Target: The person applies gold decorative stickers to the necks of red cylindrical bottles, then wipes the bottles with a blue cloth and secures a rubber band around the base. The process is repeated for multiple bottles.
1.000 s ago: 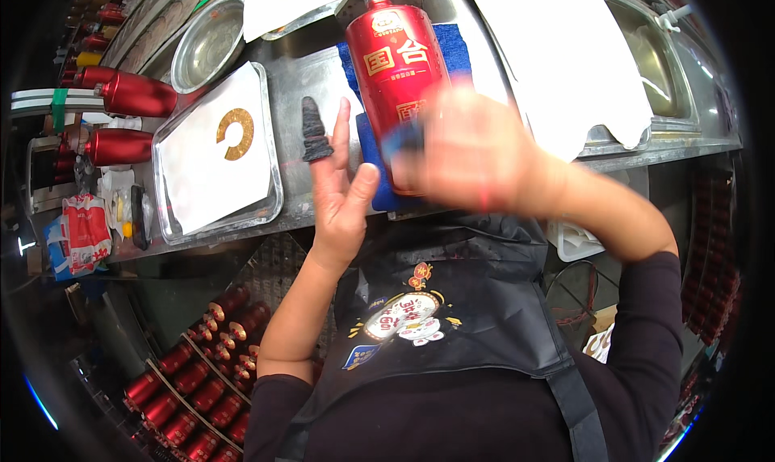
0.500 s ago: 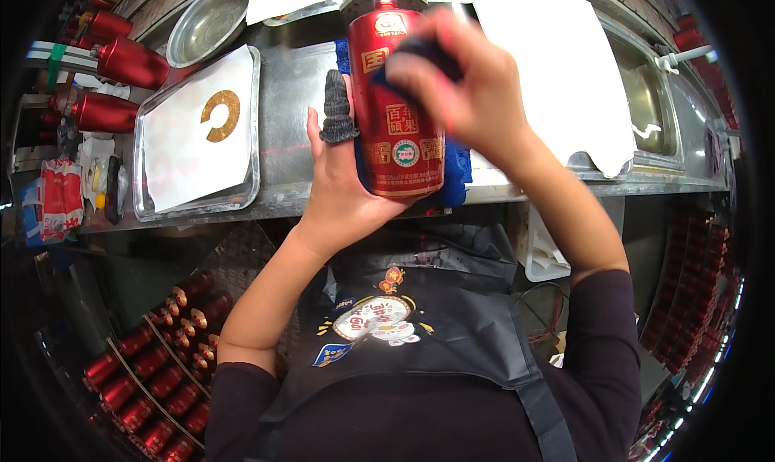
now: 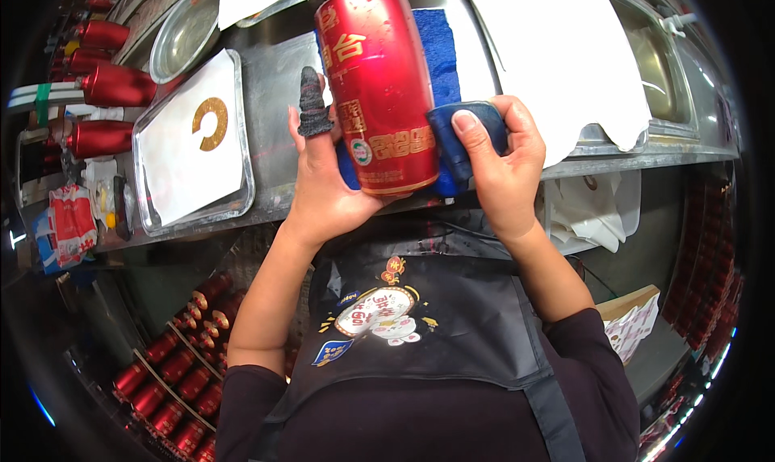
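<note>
A glossy red bottle [image 3: 391, 82] with gold markings lies tilted over a blue cloth [image 3: 442, 54] at the near edge of the metal counter, its neck pointing away. My left hand [image 3: 319, 191] is closed around its left side and base; one finger wears a dark knitted cover [image 3: 312, 102]. Water drops show on the bottle's upper surface. In my right hand [image 3: 514, 155], thumb on top, is a dark blue pad [image 3: 454, 147], held against or close beside the bottle's lower right side. Part of my left fingers is hidden behind the bottle.
To the left, a clear tray [image 3: 247, 139] holds white paper with a gold C-shaped piece [image 3: 219, 125]. Red bottles [image 3: 119, 85] and a metal bowl [image 3: 182, 38] stand beyond. White sheets [image 3: 557, 58] and a sink [image 3: 658, 70] are right. Racked red bottles [image 3: 173, 369] sit lower left.
My right hand has come down from across the bottle's upper front to its lower right side. The bottle has rolled toward the left, so its label faces further left.
</note>
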`<action>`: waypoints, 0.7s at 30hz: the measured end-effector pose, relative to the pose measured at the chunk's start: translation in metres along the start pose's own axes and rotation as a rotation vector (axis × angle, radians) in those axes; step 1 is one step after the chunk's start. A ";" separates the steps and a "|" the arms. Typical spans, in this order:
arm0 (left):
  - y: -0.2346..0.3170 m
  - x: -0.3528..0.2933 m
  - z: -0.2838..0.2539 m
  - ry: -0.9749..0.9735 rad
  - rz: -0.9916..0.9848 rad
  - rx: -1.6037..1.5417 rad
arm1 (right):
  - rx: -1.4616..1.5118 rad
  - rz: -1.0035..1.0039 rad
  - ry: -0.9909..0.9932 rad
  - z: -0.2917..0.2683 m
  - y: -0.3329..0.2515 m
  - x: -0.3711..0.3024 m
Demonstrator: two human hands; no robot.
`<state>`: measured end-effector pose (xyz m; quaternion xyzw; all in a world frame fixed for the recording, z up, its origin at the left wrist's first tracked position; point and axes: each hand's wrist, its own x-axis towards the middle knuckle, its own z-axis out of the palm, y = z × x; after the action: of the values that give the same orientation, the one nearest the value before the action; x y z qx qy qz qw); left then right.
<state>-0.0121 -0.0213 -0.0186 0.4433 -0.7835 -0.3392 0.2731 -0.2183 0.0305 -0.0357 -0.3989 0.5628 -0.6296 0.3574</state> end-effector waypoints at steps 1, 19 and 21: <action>0.001 0.000 0.000 -0.032 -0.049 0.040 | -0.072 0.041 0.011 -0.002 -0.005 0.004; 0.013 -0.010 -0.005 0.246 0.241 0.186 | -0.411 -0.327 0.005 0.022 -0.024 -0.006; 0.011 -0.005 0.001 0.288 0.322 0.181 | -0.469 -0.687 0.000 0.032 -0.024 -0.010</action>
<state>-0.0159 -0.0130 -0.0113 0.3792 -0.8242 -0.1529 0.3917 -0.1849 0.0281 -0.0115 -0.6341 0.5250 -0.5671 0.0260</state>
